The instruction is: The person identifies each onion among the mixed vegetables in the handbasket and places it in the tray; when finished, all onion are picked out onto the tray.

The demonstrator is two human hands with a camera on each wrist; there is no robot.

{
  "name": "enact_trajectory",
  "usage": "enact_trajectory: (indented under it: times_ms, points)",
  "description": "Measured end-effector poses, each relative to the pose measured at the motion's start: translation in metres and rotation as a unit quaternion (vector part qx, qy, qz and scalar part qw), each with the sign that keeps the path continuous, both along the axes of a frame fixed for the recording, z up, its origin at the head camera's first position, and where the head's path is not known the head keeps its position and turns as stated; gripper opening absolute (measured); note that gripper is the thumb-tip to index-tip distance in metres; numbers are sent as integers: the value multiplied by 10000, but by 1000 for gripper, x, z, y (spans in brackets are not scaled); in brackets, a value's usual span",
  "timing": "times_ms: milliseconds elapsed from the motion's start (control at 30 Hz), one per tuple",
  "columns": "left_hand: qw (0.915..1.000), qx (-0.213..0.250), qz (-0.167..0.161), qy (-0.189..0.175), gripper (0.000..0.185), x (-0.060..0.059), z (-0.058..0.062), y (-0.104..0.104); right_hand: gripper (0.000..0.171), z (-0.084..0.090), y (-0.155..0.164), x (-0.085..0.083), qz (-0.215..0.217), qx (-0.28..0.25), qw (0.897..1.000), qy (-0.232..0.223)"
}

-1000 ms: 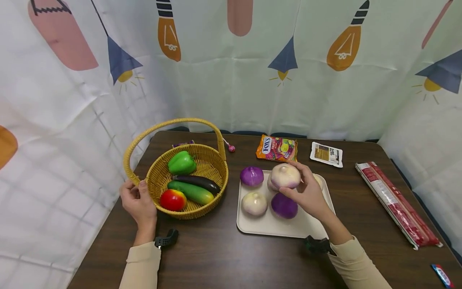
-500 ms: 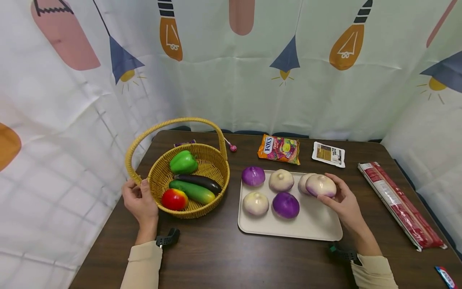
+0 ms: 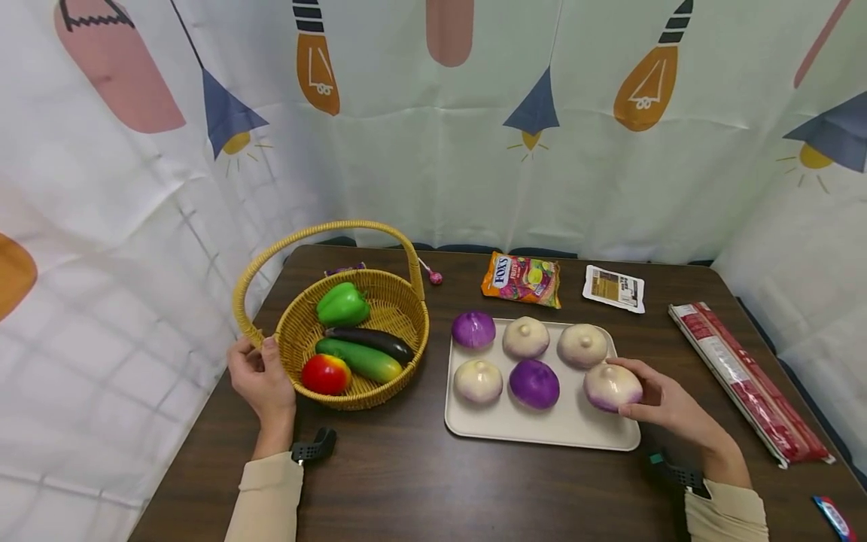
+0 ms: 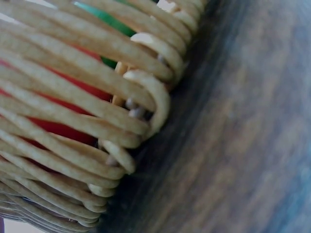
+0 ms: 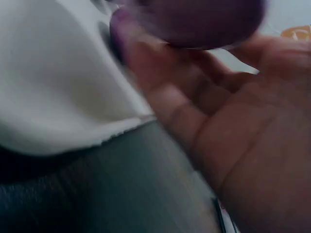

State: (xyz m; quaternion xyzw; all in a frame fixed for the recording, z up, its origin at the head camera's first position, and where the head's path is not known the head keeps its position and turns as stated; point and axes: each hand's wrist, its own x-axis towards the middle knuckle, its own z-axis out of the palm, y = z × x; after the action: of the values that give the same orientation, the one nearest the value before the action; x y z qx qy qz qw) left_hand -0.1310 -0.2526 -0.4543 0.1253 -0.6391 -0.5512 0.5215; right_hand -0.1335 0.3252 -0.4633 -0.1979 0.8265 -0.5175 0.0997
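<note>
My left hand (image 3: 263, 379) grips the left rim of a yellow wicker basket (image 3: 400, 380), near the foot of its tall handle. Inside lie a green bell pepper (image 3: 342, 305), an eggplant (image 3: 371, 342), a green cucumber-like vegetable (image 3: 359, 361) and a red-and-yellow round fruit (image 3: 326, 375). With fingers and thumb, my right hand (image 3: 677, 403) holds a white-and-purple turnip (image 3: 612, 387) at the front right of a cream tray (image 3: 528, 429). In the right wrist view this turnip (image 5: 204, 22) shows its purple side. Several other turnips sit on the tray, white ones (image 3: 478, 382) and purple ones (image 3: 535, 384).
Behind the tray lie a candy bag (image 3: 521, 279) and a white pouch (image 3: 613, 288). A long red packet (image 3: 748, 384) lies to the right, a small wrapped stick (image 3: 834, 517) nearer. A lollipop (image 3: 435, 278) is behind the basket. A printed curtain (image 3: 433, 165) hangs beyond the table.
My right hand has carried the turnip from the tray's middle rightward past the back-right turnip, then forward and down to the front-right corner. My left hand has stayed at the basket.
</note>
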Motion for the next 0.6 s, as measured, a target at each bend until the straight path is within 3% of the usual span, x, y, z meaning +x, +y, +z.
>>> enact_trajectory:
  times_ms: [200, 600]
  points:
    - [10000, 26, -34, 9, 23, 0, 0, 1, 69, -4, -4, -1, 89, 417, 9991, -27]
    - [10000, -11, 34, -41, 29, 0, 0, 1, 72, -10, -6, -1, 134, 316, 9993, -157]
